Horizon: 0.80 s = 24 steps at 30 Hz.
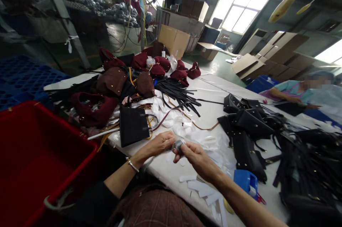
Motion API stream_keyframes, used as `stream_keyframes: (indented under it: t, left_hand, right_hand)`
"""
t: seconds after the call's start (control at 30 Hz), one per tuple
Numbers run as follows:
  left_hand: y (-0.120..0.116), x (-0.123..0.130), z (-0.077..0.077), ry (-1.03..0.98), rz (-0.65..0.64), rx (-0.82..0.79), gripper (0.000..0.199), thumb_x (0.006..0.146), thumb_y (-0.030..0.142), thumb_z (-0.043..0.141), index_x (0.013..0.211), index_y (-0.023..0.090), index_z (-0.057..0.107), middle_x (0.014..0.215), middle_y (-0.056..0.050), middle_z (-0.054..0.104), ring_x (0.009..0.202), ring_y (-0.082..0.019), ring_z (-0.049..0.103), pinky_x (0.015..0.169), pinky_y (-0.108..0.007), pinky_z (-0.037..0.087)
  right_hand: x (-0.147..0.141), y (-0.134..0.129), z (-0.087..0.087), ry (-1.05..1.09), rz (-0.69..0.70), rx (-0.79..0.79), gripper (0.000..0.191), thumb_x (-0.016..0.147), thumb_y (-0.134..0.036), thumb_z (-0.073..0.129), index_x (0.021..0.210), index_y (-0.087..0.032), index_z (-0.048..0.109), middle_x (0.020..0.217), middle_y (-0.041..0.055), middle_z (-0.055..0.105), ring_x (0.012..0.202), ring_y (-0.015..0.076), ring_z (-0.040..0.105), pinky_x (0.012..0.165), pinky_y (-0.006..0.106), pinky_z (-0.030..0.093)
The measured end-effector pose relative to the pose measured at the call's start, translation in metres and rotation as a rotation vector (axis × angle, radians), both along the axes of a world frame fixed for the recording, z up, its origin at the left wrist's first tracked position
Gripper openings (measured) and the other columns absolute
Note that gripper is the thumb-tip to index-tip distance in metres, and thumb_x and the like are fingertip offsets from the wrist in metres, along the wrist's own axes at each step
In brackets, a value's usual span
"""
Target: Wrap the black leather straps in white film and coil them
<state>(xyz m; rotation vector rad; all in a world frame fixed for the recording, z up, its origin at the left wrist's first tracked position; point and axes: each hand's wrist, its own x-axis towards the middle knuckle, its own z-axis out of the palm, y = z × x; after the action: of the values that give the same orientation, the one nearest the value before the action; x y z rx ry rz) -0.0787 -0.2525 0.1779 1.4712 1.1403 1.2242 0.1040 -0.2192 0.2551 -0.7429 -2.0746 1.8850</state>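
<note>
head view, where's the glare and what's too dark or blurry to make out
Head view: the back window glares white; head view: the red bin is deeply shadowed inside; head view: the grey thing in the right hand is too blurred to name; head view: the black pile at far right is dark and smeared.

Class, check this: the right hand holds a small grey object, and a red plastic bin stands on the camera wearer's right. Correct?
One error: the head view shows the red plastic bin on the wearer's left. The right hand holds the small grey object.
</note>
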Motion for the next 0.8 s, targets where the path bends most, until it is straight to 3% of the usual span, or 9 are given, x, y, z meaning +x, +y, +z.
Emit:
stream_keyframes:
  t: [0.13, 0.23, 0.3, 0.37, 0.43, 0.5, 0.57, 0.63, 0.8]
  left_hand:
    - [-0.007, 0.053, -0.018, -0.444, 0.057, -0.192, 0.054, 0.085, 0.069, 0.047, 0.076, 0.016, 0.056, 0.061, 0.002, 0.049, 0.052, -0.010, 0.043, 0.050, -0.023, 0.036]
    - [-0.023, 0.079, -0.016, -0.692, 0.102, -0.173, 0.055, 0.090, 0.067, 0.040, 0.098, 0.015, 0.055, 0.069, 0.001, 0.054, 0.047, -0.009, 0.045, 0.047, -0.022, 0.036]
    - [-0.035, 0.078, -0.006, -0.650, -0.020, -0.140, 0.052, 0.091, 0.063, 0.043, 0.103, 0.014, 0.055, 0.066, 0.002, 0.054, 0.046, -0.008, 0.044, 0.047, -0.021, 0.035]
    - [-0.045, 0.063, 0.008, -0.513, -0.175, -0.158, 0.045, 0.092, 0.057, 0.048, 0.102, 0.014, 0.058, 0.061, 0.004, 0.051, 0.047, -0.008, 0.043, 0.048, -0.020, 0.034]
    - [-0.050, 0.039, 0.022, -0.332, -0.259, -0.178, 0.036, 0.091, 0.048, 0.053, 0.099, 0.014, 0.062, 0.063, 0.004, 0.051, 0.054, -0.009, 0.045, 0.053, -0.021, 0.035]
    - [-0.050, 0.013, 0.032, -0.128, -0.207, -0.163, 0.025, 0.084, 0.040, 0.064, 0.092, 0.016, 0.064, 0.069, 0.004, 0.053, 0.062, -0.010, 0.046, 0.058, -0.021, 0.035]
    - [-0.045, -0.009, 0.032, 0.028, -0.059, -0.145, 0.023, 0.075, 0.032, 0.073, 0.088, 0.016, 0.064, 0.071, 0.005, 0.052, 0.065, -0.010, 0.045, 0.059, -0.021, 0.033]
    - [-0.036, -0.023, 0.024, 0.060, 0.031, -0.143, 0.022, 0.073, 0.032, 0.074, 0.085, 0.017, 0.063, 0.070, 0.006, 0.052, 0.066, -0.011, 0.045, 0.061, -0.021, 0.033]
    - [-0.013, -0.014, -0.005, -0.192, -0.132, -0.180, 0.036, 0.079, 0.049, 0.066, 0.071, 0.015, 0.060, 0.064, 0.002, 0.053, 0.062, -0.011, 0.046, 0.061, -0.023, 0.037]
  right_hand:
    - [-0.009, 0.001, 0.020, 0.234, -0.153, -0.168, 0.033, 0.095, -0.046, 0.048, 0.100, -0.018, 0.065, 0.095, 0.0086, 0.073, 0.093, 0.0220, 0.067, 0.092, 0.043, 0.048]
    - [-0.009, 0.016, 0.030, 0.266, -0.317, 0.155, 0.028, 0.095, -0.042, 0.049, 0.104, -0.021, 0.065, 0.105, 0.0086, 0.072, 0.107, 0.0237, 0.064, 0.101, 0.045, 0.044]
    - [-0.003, 0.031, 0.026, 0.167, -0.337, 0.507, 0.027, 0.096, -0.039, 0.048, 0.110, -0.022, 0.065, 0.112, 0.0088, 0.070, 0.113, 0.0233, 0.061, 0.104, 0.043, 0.042]
    - [0.005, 0.045, 0.014, -0.017, -0.232, 0.773, 0.030, 0.097, -0.037, 0.045, 0.112, -0.020, 0.064, 0.113, 0.0100, 0.068, 0.110, 0.0232, 0.060, 0.099, 0.041, 0.045]
    - [0.016, 0.049, 0.001, -0.210, -0.067, 0.897, 0.034, 0.098, -0.039, 0.038, 0.104, -0.018, 0.064, 0.102, 0.0110, 0.068, 0.097, 0.0230, 0.061, 0.089, 0.040, 0.048]
    - [0.027, 0.043, -0.010, -0.381, 0.065, 0.921, 0.038, 0.098, -0.042, 0.033, 0.090, -0.018, 0.061, 0.089, 0.0092, 0.065, 0.084, 0.0214, 0.058, 0.080, 0.038, 0.048]
    - [0.035, 0.027, -0.014, -0.496, 0.143, 0.850, 0.041, 0.099, -0.044, 0.031, 0.082, -0.018, 0.058, 0.084, 0.0070, 0.062, 0.079, 0.0198, 0.055, 0.076, 0.036, 0.046]
    - [0.038, 0.007, -0.014, -0.538, 0.188, 0.660, 0.043, 0.099, -0.047, 0.031, 0.082, -0.019, 0.059, 0.082, 0.0051, 0.062, 0.078, 0.0183, 0.056, 0.075, 0.034, 0.045]
    - [0.019, -0.023, -0.006, -0.195, 0.095, 0.012, 0.049, 0.099, -0.054, 0.032, 0.093, -0.017, 0.063, 0.060, -0.0015, 0.055, 0.065, 0.0147, 0.056, 0.079, 0.034, 0.045]
